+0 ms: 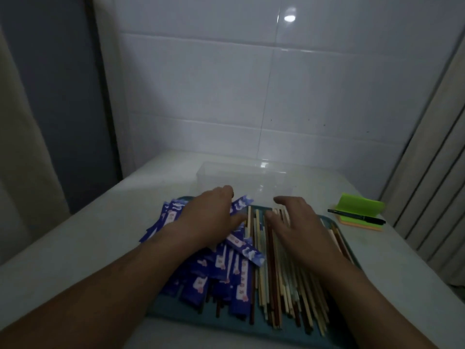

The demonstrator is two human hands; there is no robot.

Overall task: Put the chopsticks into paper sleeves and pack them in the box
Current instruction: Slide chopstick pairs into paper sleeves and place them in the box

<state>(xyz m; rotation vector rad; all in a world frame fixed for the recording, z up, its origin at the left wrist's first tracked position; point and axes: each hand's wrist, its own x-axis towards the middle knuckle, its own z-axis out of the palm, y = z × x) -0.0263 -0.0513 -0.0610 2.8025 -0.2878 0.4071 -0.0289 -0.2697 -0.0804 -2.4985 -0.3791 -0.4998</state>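
- A teal tray [324,218] sits on the white table [75,248], and both of the person's hands are over it.
- The blue paper sleeves [221,270] lie in a loose heap on the tray's left half. Some already have chopstick ends poking out toward the near edge.
- The bare chopsticks [284,293], pale and dark brown, lie side by side on the right half.
- The left hand [208,217] rests palm down on the sleeve heap. One sleeve [241,204] sticks out between its thumb and fingers, but I can't tell if it is pinched.
- The right hand [299,222] is over the chopsticks, fingers straight and slightly spread, gripping nothing.
- The clear box [251,177] stands just behind the tray.
- Green sticky notes [359,205] and a black pen [357,216] lie off to the right.
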